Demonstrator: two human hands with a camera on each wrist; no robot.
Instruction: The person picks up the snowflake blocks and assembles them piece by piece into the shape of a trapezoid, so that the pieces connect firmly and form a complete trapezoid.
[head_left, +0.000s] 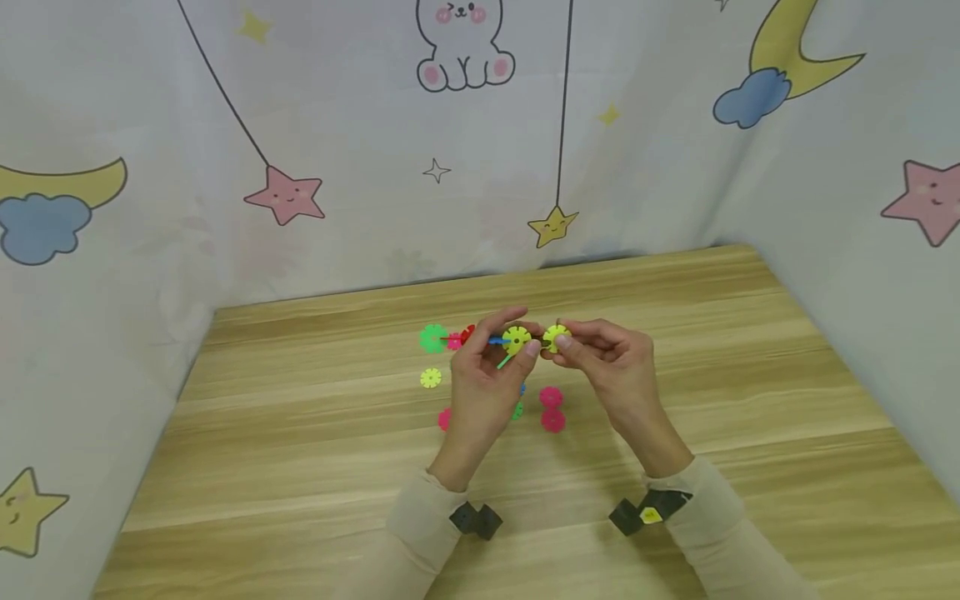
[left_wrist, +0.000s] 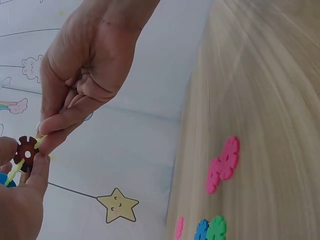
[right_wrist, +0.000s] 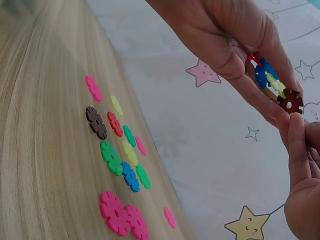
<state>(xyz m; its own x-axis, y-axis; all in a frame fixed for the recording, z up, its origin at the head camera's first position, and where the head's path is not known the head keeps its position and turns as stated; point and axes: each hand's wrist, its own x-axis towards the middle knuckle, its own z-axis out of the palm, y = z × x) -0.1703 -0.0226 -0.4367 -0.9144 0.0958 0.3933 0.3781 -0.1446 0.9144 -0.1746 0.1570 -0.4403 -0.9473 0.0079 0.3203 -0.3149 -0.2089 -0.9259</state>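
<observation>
Flower-shaped plastic discs with notched edges are joined in a row between the hands. My left hand holds the row, its thumb on a yellow disc; blue and red discs show near it. In the right wrist view a brown disc follows a yellow disc and a blue disc. My right hand pinches another yellow disc between thumb and fingers. In the left wrist view this disc meets the edge of the brown disc. Fingers cover part of the joint.
Loose discs lie on the wooden table: two pink discs, a yellow disc and, in the right wrist view, a dark brown disc, a green disc and several others. A printed curtain stands behind the table.
</observation>
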